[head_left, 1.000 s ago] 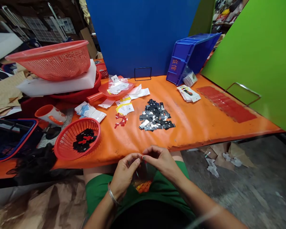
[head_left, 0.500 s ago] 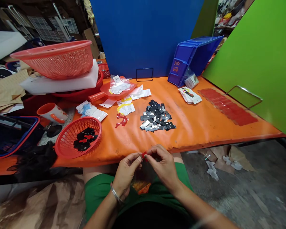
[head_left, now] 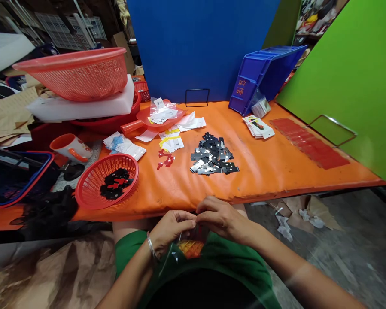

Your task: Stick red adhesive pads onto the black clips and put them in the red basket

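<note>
My left hand (head_left: 174, 227) and my right hand (head_left: 219, 218) meet over my lap, just in front of the table edge. Thumb and fingers are pinched together on both, and the fingertips touch. Whatever lies between them is hidden. Below the hands, a clear bag (head_left: 190, 249) with orange and yellow contents rests on my lap. On the table ahead are a pile of black and silver flat metal pieces (head_left: 214, 155) and a few small red pieces (head_left: 165, 159). A red basket (head_left: 83, 189) at the left contains black pieces with red ones on top.
White printed cards (head_left: 173, 143) lie near a red scoop (head_left: 131, 128). A mug (head_left: 71, 148) stands left, below a stacked pink basket (head_left: 80, 77). At the right are a tilted blue bin (head_left: 249, 81), more cards (head_left: 259, 127) and a red strip (head_left: 308, 143).
The small red piece seen between my fingertips is now out of sight. My right hand has turned more sideways, and both hands have drawn together. The bag on my lap shows more.
</note>
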Demonstrator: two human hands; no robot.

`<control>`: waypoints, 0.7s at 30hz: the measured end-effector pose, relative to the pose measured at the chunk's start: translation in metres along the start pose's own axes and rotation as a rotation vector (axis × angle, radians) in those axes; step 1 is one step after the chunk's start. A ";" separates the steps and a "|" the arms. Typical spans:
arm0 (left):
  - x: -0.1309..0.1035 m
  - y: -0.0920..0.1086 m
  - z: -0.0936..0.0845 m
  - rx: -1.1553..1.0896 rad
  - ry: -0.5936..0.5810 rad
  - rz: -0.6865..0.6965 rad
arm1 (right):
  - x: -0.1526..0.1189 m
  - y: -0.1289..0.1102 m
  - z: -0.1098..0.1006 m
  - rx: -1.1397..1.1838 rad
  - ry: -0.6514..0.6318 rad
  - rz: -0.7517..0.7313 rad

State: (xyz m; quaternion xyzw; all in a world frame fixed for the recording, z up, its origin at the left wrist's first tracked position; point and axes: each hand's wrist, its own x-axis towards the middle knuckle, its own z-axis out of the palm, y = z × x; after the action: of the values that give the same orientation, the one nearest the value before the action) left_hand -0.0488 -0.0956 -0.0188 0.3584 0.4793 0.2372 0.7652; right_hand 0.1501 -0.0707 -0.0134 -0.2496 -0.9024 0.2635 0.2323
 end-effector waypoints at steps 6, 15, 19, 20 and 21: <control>0.007 -0.009 -0.002 0.002 -0.054 -0.004 | 0.007 -0.008 -0.010 -0.023 -0.137 0.007; 0.007 0.009 -0.004 -0.074 0.045 -0.009 | -0.007 0.004 0.008 0.070 0.115 0.050; 0.008 0.015 -0.006 -0.065 0.055 -0.005 | -0.013 0.007 0.019 0.211 0.218 0.070; 0.009 0.014 -0.007 -0.069 0.049 -0.008 | -0.013 0.008 0.020 0.251 0.233 0.090; 0.010 0.013 -0.007 -0.075 0.045 -0.011 | -0.013 0.008 0.020 0.284 0.250 0.107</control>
State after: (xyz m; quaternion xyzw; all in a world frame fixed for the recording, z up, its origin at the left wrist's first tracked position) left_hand -0.0514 -0.0780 -0.0166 0.3215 0.4893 0.2586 0.7683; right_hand 0.1516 -0.0796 -0.0367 -0.2926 -0.8059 0.3670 0.3609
